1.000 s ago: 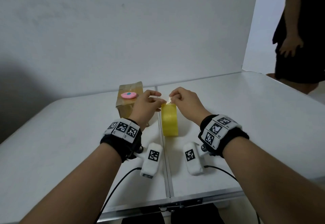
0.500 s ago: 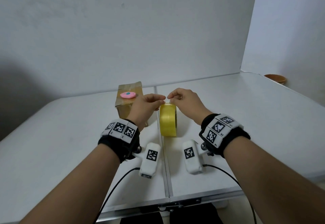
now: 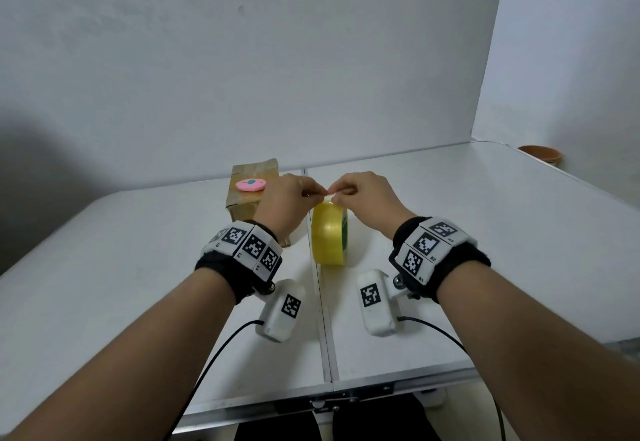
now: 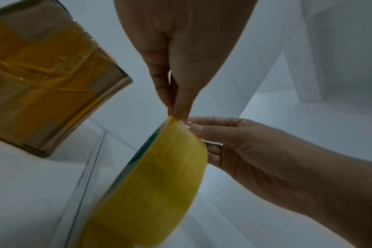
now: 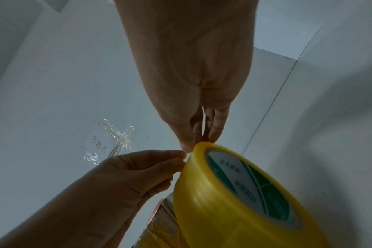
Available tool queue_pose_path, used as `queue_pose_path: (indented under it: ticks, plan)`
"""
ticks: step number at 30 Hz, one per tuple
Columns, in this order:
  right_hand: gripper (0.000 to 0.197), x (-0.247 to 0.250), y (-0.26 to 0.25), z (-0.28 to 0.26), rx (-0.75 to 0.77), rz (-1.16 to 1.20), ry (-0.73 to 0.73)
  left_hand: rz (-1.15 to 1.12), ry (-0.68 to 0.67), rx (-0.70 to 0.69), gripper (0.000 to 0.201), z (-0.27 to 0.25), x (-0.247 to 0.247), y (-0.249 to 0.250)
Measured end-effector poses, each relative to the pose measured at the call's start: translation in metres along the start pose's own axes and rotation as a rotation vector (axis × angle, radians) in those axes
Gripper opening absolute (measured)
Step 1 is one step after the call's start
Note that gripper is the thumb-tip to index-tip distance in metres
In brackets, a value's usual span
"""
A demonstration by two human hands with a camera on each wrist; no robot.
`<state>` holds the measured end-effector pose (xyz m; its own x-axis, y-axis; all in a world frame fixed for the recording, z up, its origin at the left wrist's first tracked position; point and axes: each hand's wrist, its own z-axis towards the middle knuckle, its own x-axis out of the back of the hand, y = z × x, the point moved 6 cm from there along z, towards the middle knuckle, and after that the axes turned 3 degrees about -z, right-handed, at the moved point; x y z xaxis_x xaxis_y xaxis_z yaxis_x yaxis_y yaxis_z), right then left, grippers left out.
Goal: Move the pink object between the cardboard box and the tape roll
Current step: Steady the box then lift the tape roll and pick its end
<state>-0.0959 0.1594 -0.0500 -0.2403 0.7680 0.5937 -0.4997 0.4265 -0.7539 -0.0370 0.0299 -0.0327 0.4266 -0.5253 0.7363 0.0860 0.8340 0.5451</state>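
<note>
The pink object [image 3: 250, 184], an oval with a blue spot, lies on top of the taped cardboard box [image 3: 242, 210] at the back left of centre. Right of the box a yellow tape roll [image 3: 329, 236] stands on its edge on the table seam. My left hand [image 3: 320, 193] and right hand [image 3: 334, 194] meet at the roll's top, and each pinches the tape's clear loose end between thumb and forefinger. In the left wrist view the left hand [image 4: 176, 110] comes from above the roll [image 4: 159, 184], beside the box [image 4: 42, 83]. The right wrist view shows the right hand [image 5: 193, 142] on the roll's [image 5: 212, 193] rim.
The white folding table [image 3: 138, 302] has a seam down its middle and white boards behind and to the right. A brown bowl [image 3: 540, 154] sits beyond the far right corner. Scraps of clear tape [image 5: 117, 139] stick to the back board. Cables trail from both wrists.
A person standing at the right a second ago has left the view. The small raised tape end has come down to the roll's top; both hands still pinch there.
</note>
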Motion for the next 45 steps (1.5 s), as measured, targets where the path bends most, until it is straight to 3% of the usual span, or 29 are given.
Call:
queue_pose_path:
  ticks: [12, 16, 22, 28, 31, 35, 39, 45]
  plan:
    - [0.013, 0.004, 0.001, 0.005, -0.016, -0.066, 0.023, 0.003, -0.092, 0.11, 0.024, 0.001, -0.006, -0.004]
    - [0.039, 0.006, 0.006, 0.003, -0.068, -0.065, -0.012, -0.166, -0.137, 0.195, 0.025, -0.001, -0.007, -0.013]
    - [0.038, -0.002, 0.017, 0.002, -0.21, 0.168, -0.047, -0.358, -0.148, 0.284, 0.012, -0.004, -0.008, -0.014]
    - [0.04, -0.011, 0.016, -0.002, -0.17, 0.181, -0.112, -0.396, -0.095, 0.334, 0.012, -0.004, -0.01, -0.018]
    - [0.047, -0.014, 0.025, 0.0, -0.271, 0.269, -0.137, -0.463, -0.084, 0.388, 0.016, -0.005, -0.015, -0.02]
    - [0.031, -0.025, 0.027, -0.003, -0.359, 0.346, -0.251, -0.678, -0.153, 0.527, 0.014, -0.012, -0.024, -0.022]
    - [0.04, -0.025, 0.028, -0.003, -0.408, 0.262, -0.166, -0.866, -0.198, 0.591, 0.003, -0.021, -0.028, -0.022]
    - [0.042, -0.019, 0.023, -0.004, -0.355, 0.25, -0.111, -0.993, -0.162, 0.584, 0.013, -0.028, -0.026, -0.017]
